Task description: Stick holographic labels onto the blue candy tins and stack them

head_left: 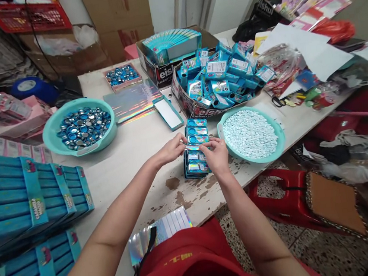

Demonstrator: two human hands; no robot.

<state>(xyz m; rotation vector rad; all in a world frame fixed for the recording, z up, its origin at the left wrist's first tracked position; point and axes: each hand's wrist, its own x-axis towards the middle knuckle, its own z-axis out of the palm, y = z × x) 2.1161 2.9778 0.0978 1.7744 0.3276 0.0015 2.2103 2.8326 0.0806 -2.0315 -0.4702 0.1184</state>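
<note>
Several small blue boxes [197, 168] stand in a row in a tray near the table's front edge. My left hand [173, 149] is closed at the row's left side, its fingertips on the end of one small box [192, 147]. From the right, my right hand [216, 153] pinches the other end of that same box. Round blue pieces show in the boxes at the far end of the row. A teal bowl [280, 139] of small white pieces sits just right of my right hand.
At the left is a teal bowl [47, 134] of round blue and silver caps. Behind the row are an open blue box [168, 112] and a carton [180, 96] heaped with small boxes. Stacked blue packs [6, 189] rise at the left edge; a red stool [280, 207] stands right.
</note>
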